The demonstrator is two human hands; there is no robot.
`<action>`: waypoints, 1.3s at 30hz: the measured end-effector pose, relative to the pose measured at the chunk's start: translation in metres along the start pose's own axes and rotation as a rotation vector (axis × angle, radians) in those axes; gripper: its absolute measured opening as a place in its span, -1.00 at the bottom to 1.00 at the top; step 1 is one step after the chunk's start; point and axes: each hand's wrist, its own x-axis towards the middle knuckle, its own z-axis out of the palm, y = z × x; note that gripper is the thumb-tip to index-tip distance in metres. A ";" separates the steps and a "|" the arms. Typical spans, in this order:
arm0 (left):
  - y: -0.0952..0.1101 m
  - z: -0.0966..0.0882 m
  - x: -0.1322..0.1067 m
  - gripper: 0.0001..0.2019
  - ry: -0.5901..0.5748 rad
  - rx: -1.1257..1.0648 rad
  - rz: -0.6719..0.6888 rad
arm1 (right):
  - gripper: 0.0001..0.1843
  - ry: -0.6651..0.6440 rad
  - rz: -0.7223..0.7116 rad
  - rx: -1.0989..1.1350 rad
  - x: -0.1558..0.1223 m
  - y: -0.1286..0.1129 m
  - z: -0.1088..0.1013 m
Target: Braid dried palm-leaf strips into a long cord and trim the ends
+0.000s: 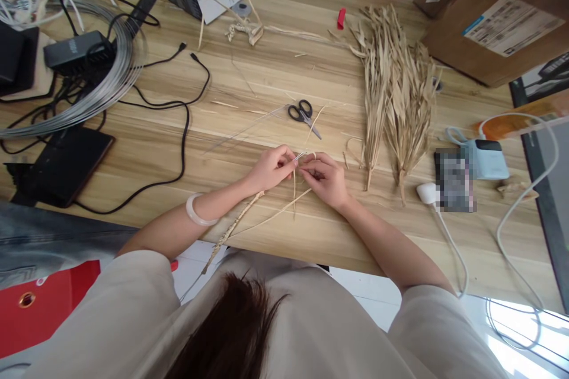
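Note:
My left hand (pixel 272 168) and my right hand (pixel 326 179) meet over the wooden table (pixel 249 100), both pinched on thin dried straw strips (pixel 297 173). A braided straw cord (pixel 235 224) trails from my left hand back over the table's near edge. A loose strip (pixel 275 212) runs from under my right hand toward me. A pale bangle (pixel 198 213) sits on my left wrist. Black-handled scissors (pixel 303 113) lie just beyond my hands.
A pile of dried leaves (pixel 395 95) lies to the right. A coil of wire (pixel 98 80), black cables, a power adapter (pixel 77 50) and a dark tablet (pixel 66 163) fill the left. Cardboard boxes (pixel 498 18), a white charger (pixel 429 192) and a phone stand right.

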 end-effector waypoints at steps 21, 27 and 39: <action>0.003 -0.004 0.003 -0.91 0.060 -0.148 -0.085 | -0.81 0.272 0.358 0.480 0.009 0.000 -0.001; 0.004 -0.003 0.003 -0.85 0.103 -0.009 -0.024 | -0.81 0.238 0.342 0.465 0.004 -0.001 0.002; -0.001 -0.002 0.003 -0.83 0.174 0.108 0.035 | -0.83 0.156 0.367 0.455 0.002 0.003 0.003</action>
